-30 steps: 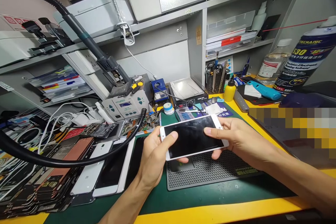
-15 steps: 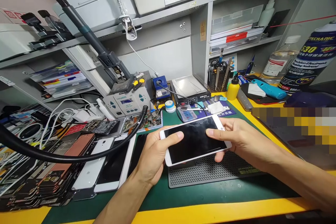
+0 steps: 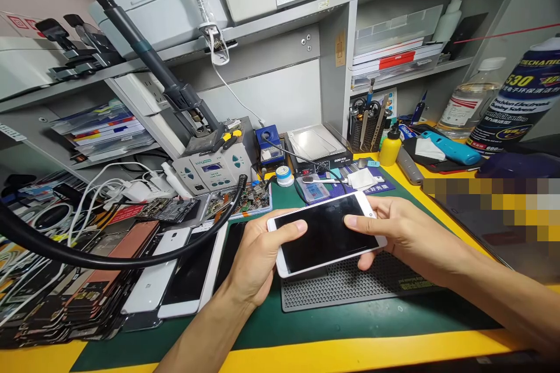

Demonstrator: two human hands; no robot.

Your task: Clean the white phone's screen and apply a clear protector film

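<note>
A white-framed smartphone (image 3: 328, 239) lies sideways between my two hands, its dark screen facing me. My left hand (image 3: 256, 256) grips the left end, thumb laid on the glass and the other fingers behind. On the right end my right hand (image 3: 394, 224) is closed, thumb on the screen and a fingertip showing beneath the lower edge. Below the phone is a grey perforated mat (image 3: 350, 288) on a green work mat (image 3: 332, 329). To the left rest a white phone (image 3: 153, 271) and another phone with a black screen (image 3: 188, 277).
Stacked phone frames (image 3: 100, 285) and tangled white cables (image 3: 87, 198) fill the left side. A black hose (image 3: 131, 259) arches over them. Behind stands a grey control station (image 3: 214, 169). At right are a yellow bottle (image 3: 390, 148), a blue tool (image 3: 452, 148) and a spray can (image 3: 516, 99).
The screen's faint reflections have faded a little. Both hands keep the same grip on the smartphone, and the view has shifted only slightly.
</note>
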